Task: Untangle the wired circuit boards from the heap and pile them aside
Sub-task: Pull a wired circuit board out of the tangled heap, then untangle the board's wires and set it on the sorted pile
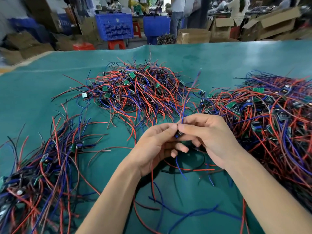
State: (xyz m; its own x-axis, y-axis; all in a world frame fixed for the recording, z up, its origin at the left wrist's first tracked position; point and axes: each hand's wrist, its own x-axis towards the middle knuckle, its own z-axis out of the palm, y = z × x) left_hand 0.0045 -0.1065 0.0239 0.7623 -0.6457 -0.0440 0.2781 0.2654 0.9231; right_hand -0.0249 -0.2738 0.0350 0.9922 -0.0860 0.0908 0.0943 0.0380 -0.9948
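Head view | my left hand (157, 142) and right hand (207, 135) pinch 1 circuit board (177, 136) between fingertips | wires trail toward me | left pile (42, 166) nearer left hand.

The surface (236, 61) wore a teal sheet, smooth and faintly glossy, with pale sheen near its far edge. The wires (135, 92) had smooth plastic insulation in red, blue and black, slightly shiny. The small circuit boards (230, 105) showed flat green faces with a dull lacquered look. Beyond, the crates (114, 27) were blue moulded plastic with a lattice wall, and the boxes (270, 22) were matt brown cardboard.
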